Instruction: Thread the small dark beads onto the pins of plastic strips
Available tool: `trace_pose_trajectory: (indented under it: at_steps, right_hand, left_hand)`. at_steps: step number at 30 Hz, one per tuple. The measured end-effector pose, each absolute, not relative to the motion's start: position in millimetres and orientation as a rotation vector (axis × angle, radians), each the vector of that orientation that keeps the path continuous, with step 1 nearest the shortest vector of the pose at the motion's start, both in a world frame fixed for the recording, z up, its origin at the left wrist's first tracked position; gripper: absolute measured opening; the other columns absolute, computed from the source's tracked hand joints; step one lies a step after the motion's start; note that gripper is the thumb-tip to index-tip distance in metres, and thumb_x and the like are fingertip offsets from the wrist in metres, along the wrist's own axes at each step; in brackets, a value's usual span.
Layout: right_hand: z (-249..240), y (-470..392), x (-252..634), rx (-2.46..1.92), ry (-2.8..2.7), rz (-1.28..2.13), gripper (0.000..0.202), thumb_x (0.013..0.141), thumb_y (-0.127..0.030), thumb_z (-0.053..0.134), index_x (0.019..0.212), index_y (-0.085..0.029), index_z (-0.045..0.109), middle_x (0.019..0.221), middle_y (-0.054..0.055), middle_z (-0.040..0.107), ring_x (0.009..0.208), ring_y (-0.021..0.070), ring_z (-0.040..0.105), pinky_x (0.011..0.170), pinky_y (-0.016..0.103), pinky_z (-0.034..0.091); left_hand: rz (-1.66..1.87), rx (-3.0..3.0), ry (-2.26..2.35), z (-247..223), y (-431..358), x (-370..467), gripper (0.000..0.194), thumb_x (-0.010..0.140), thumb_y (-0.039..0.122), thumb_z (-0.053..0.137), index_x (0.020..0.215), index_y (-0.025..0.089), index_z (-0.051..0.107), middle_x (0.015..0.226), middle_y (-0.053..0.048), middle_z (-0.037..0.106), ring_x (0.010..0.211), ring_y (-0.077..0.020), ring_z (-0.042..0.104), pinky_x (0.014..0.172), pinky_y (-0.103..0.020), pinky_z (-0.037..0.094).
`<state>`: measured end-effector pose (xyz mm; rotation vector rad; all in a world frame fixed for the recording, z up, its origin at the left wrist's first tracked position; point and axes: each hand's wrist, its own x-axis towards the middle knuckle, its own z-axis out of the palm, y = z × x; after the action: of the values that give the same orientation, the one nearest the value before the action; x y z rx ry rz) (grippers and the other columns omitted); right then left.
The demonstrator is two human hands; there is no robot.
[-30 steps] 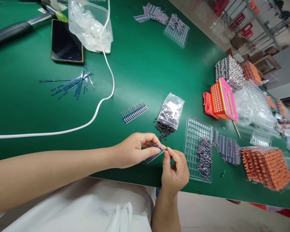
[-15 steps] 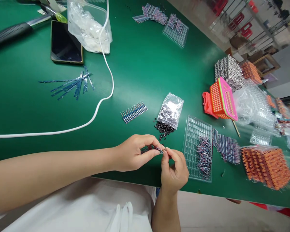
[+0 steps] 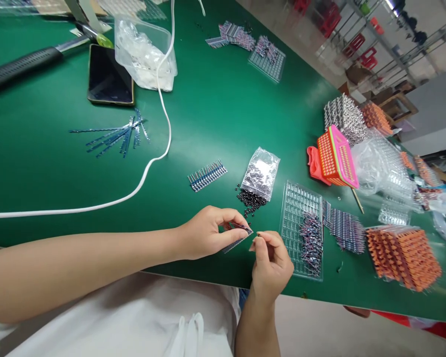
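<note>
My left hand [image 3: 204,233] pinches a narrow strip of small parts [image 3: 235,244] between thumb and fingers near the table's front edge. Just to its right, my right hand [image 3: 272,265] is closed at the fingertips on a tiny dark bead [image 3: 259,235]; a small gap separates it from the strip. Beyond my hands lies a heap of small black beads [image 3: 251,199], spilling from a clear plastic bag [image 3: 262,171]. Another strip with wire leads [image 3: 207,175] rests to the left of the bag. On the right, a clear compartment tray [image 3: 293,223] holds a pile of wired parts [image 3: 312,243].
A white cable [image 3: 126,198] curves across the green table [image 3: 208,114]. At the back left are a phone [image 3: 110,77], a hammer [image 3: 26,67] and a plastic tub [image 3: 146,54]. Baskets [image 3: 338,156] and orange stacked parts [image 3: 403,255] stand right. Blue strips [image 3: 115,136] lie left.
My right hand has moved slightly right, away from the strip in my left hand, opening a gap between them. The strip shows more below my left fingers. The camera view has shifted slightly.
</note>
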<state>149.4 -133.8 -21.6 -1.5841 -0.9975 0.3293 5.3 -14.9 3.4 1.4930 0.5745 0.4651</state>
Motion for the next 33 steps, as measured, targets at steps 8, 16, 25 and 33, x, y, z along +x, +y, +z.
trace_pose_trajectory:
  at_steps: [8, 16, 25, 33]
  right_hand:
    - [-23.7, -133.9, 149.1, -1.523, -0.952, 0.468, 0.004, 0.088, -0.022, 0.066, 0.090, -0.018, 0.068, 0.079, 0.000, 0.060, 0.059, 0.0097, 0.057, 0.052, 0.023, 0.046]
    - [-24.4, -133.7, 147.1, -1.519, -0.956, 0.481, 0.002, 0.088, -0.021, 0.066, 0.089, -0.020, 0.068, 0.078, 0.000, 0.059, 0.062, 0.0105, 0.056, 0.053, 0.023, 0.045]
    - [-23.0, -133.6, 146.6, -1.490, -0.933, 0.514, 0.004, 0.087, -0.019, 0.068, 0.089, -0.021, 0.070, 0.077, -0.001, 0.059, 0.061, 0.0101, 0.056, 0.053, 0.023, 0.043]
    - [-22.8, -133.4, 146.5, -1.488, -0.936, 0.522, 0.005, 0.087, -0.018, 0.068, 0.089, -0.022, 0.071, 0.077, -0.001, 0.060, 0.061, 0.0094, 0.055, 0.052, 0.022, 0.042]
  left_hand:
    - [0.463, 1.430, 0.570, 3.7, -15.6, 6.7, 0.016, 0.089, 0.030, 0.064, 0.090, 0.017, 0.074, 0.071, 0.000, 0.071, 0.063, -0.0124, 0.061, 0.061, -0.022, 0.048]
    - [0.453, 1.359, 0.590, 6.2, -18.9, 6.3, 0.015, 0.087, 0.026, 0.064, 0.088, 0.015, 0.074, 0.071, 0.000, 0.069, 0.064, -0.0116, 0.061, 0.061, -0.022, 0.048]
    - [0.469, 1.356, 0.587, 6.3, -18.4, 7.6, 0.015, 0.087, 0.024, 0.064, 0.089, 0.013, 0.074, 0.072, -0.001, 0.070, 0.066, -0.0113, 0.061, 0.063, -0.022, 0.049]
    - [0.481, 1.358, 0.553, 4.1, -18.8, 6.4, 0.014, 0.088, 0.024, 0.063, 0.089, 0.014, 0.073, 0.070, 0.000, 0.069, 0.064, -0.0100, 0.060, 0.061, -0.020, 0.048]
